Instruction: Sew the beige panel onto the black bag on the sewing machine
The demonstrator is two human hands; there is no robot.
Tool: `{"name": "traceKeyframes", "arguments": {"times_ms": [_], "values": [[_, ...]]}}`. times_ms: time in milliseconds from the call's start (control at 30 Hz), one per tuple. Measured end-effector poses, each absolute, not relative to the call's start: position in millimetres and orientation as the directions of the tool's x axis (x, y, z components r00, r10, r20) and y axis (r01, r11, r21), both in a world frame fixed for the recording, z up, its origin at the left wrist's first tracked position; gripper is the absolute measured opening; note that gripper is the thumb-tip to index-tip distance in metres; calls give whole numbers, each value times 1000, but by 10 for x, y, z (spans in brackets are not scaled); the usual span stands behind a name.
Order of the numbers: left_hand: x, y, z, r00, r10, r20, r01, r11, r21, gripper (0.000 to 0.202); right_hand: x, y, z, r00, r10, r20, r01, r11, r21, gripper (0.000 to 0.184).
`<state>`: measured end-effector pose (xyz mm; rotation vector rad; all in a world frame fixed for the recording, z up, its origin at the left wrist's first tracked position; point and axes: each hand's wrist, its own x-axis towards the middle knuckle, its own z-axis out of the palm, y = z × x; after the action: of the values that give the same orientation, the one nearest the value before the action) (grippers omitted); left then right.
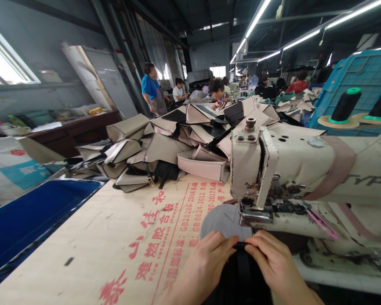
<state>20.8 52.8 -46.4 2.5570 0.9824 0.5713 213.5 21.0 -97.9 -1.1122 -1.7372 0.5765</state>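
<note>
My left hand and my right hand press side by side on a black strap piece lying in front of the sewing machine. Fingertips of both hands pinch the black material just below the machine's presser foot. A round grey fabric piece lies under the foot, partly covered by my fingers. Most of the black piece is hidden between and beneath my hands.
A heap of beige and black bag parts covers the far side of the plywood table. A blue bin sits at left. Two black thread cones stand behind the machine. Other people work in the background.
</note>
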Motion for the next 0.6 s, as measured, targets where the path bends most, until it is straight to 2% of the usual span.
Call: {"name": "traceKeyframes", "arguments": {"times_ms": [67, 233, 300, 433, 600], "values": [[228, 520, -411, 716, 671, 194, 565, -719, 404, 25, 2155, 229, -952, -150, 886, 438, 406, 459, -790, 13], [265, 517, -398, 686, 717, 122, 594, -649, 475, 23, 2233, 253, -861, -244, 924, 296, 365, 370, -854, 15], [280, 522, -415, 676, 723, 138, 595, -647, 477, 24, 2258, 218, -884, -237, 917, 320, 381, 391, -838, 14], [304, 523, -441, 635, 751, 184, 602, -629, 492, 24, 2261, 137, -998, -186, 879, 440, 498, 470, -729, 36], [306, 515, -442, 596, 780, 190, 601, -591, 538, 22, 2214, 190, -1005, -221, 856, 467, 489, 511, -707, 26]]}}
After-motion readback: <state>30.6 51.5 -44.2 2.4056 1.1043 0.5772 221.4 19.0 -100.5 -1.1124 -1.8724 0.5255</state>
